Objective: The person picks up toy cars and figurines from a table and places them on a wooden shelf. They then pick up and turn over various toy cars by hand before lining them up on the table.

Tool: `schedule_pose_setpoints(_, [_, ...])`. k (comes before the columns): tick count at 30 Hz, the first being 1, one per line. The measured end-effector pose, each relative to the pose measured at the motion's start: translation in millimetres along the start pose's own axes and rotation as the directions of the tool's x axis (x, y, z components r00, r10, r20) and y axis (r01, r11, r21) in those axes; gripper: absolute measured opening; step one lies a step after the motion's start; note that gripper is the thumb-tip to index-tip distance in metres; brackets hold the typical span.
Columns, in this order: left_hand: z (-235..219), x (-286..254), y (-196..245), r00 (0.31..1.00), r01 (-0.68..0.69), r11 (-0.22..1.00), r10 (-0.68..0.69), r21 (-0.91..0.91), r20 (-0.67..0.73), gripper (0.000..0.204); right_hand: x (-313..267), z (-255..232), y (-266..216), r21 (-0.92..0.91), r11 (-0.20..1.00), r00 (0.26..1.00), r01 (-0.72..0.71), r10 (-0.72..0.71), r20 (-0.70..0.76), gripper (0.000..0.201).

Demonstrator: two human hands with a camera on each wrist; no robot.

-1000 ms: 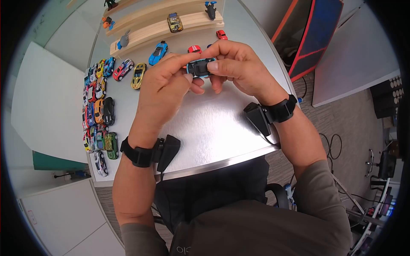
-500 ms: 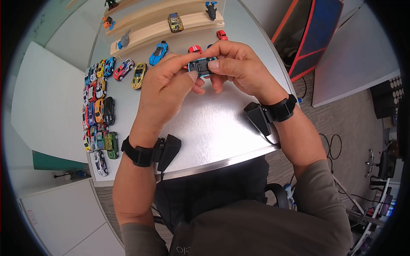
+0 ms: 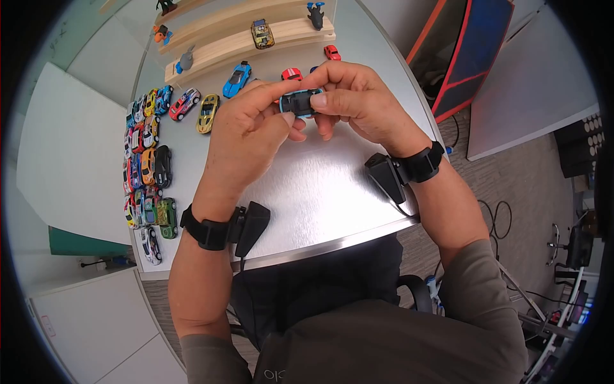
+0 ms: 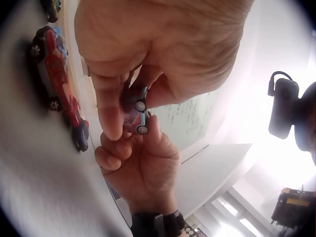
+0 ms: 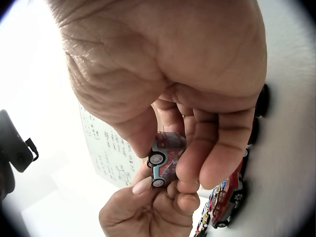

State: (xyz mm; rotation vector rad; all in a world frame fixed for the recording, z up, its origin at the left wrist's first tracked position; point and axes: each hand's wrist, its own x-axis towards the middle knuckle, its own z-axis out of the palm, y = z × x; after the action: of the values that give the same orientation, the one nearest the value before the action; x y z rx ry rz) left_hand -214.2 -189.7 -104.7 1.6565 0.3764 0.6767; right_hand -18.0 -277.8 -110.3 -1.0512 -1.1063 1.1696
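Both hands hold one small toy car [image 3: 299, 104] above the table, its dark underside turned up toward the head view. The left hand [image 3: 246, 134] pinches its left end between thumb and fingers. At the other end the right hand [image 3: 358, 105] grips it, thumb lying on the underside. Light blue trim shows along the car's edge. In the right wrist view the toy car [image 5: 168, 158] shows a reddish patterned side and wheels with pale hubs. Seen from the left wrist, the toy car [image 4: 140, 113] is partly hidden by fingers.
Rows of toy cars [image 3: 148, 165] line the table's left side. A blue car [image 3: 237, 79], a yellow car [image 3: 208, 114] and a red car [image 3: 291, 74] stand beyond the hands. Behind them a wooden tiered rack [image 3: 224, 52] holds a camouflage-patterned car [image 3: 262, 34] and small animal figures.
The toy car tilts slightly in the fingers and back again, and the left thumb shifts a little along its underside. Both arms stay nearly in place.
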Motion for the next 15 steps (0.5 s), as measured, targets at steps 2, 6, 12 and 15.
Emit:
schedule_pose_setpoints(2, [-2.0, 0.7, 0.5, 1.0, -0.004, 1.0, 0.004, -0.005, 0.008, 0.038, 0.2, 0.0, 0.0, -0.004, 1.0, 1.0, 0.0, 0.0, 0.002, 0.017])
schedule_pose_setpoints(6, [1.7, 1.6, -0.5, 0.999, -0.033, 0.999, 0.032, -0.036, -0.02, 0.046, 1.0, -1.3, -0.1, 0.018, 1.0, 1.0, -0.003, 0.003, -0.005, 0.017])
schedule_pose_setpoints(12, [0.3, 2.2, -3.4, 0.999, -0.037, 0.996, 0.036, -0.079, -0.019, 0.042, 1.3, -3.9, 0.5, 0.033, 0.999, 1.0, 0.014, -0.014, 0.007, 0.018])
schedule_pose_setpoints(15, [0.9, 2.1, 4.9, 0.993, 0.095, 0.956, -0.112, -0.276, -0.046, 0.032, 1.1, -3.4, -0.5, 0.019, 0.999, 0.999, 0.043, -0.043, 0.008, 0.021])
